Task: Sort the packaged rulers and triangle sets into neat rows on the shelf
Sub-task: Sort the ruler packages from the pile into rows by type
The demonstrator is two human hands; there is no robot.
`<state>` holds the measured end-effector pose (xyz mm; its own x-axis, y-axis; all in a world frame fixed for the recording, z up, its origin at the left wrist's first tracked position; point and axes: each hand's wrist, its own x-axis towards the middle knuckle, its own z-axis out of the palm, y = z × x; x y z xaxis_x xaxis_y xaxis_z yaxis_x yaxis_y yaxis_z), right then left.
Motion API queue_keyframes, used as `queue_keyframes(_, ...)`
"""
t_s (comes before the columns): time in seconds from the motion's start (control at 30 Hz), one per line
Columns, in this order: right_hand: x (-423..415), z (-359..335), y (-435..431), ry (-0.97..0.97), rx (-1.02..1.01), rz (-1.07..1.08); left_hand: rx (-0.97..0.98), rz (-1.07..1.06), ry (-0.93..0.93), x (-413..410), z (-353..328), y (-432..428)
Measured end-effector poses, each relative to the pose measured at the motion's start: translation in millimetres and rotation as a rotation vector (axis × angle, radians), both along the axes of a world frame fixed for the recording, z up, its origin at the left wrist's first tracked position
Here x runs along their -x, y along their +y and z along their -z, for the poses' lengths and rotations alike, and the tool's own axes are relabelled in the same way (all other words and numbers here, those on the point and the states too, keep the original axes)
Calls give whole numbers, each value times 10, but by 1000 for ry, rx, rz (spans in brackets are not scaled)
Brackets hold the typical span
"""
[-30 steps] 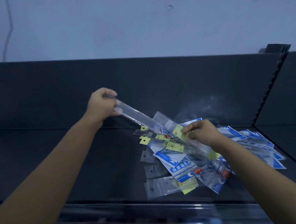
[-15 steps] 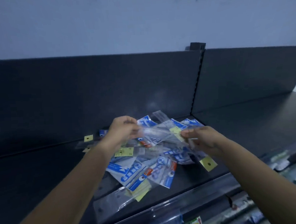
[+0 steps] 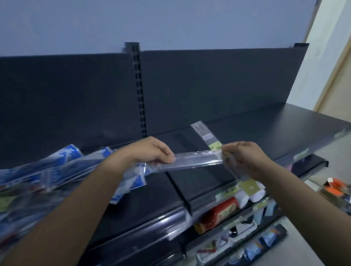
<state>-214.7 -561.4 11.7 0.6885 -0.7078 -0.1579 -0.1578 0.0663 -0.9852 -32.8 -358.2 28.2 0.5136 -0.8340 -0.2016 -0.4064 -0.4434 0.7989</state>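
Left hand (image 3: 151,152) and right hand (image 3: 245,159) fingers (image 3: 231,147) pinch a clear, glossy packaged ruler (image 3: 192,160).

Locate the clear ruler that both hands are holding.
In the head view, the clear ruler lies roughly level at centre, above the black shelf, its ends held by the left hand and right hand.
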Motion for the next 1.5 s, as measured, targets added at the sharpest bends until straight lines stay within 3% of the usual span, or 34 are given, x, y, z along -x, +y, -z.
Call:
queue_keyframes(0.2,498,-6,-1125,145,248,73,123,-246,52,166,73,-926)
queue_keyframes(0.6,461,44,-2602,452,723,-251,185,-224,73,65,337,-2771)
queue_keyframes(0.8,288,-47,-3344,448,712,-350,149,-140,18,-57,391,-3524)
queue_keyframes(0.97,126,-32,-3776,434,686,-496,50,-136,-141,-62,400,-3911)
queue_keyframes(1.23,-379,71,-4010,312,692,-807,-47,-303,-364,-44,478,-3766)
queue_keyframes(1.5,-927,204,-3391,165,659,-943,-229,-543,-526,-364,410,-2550)
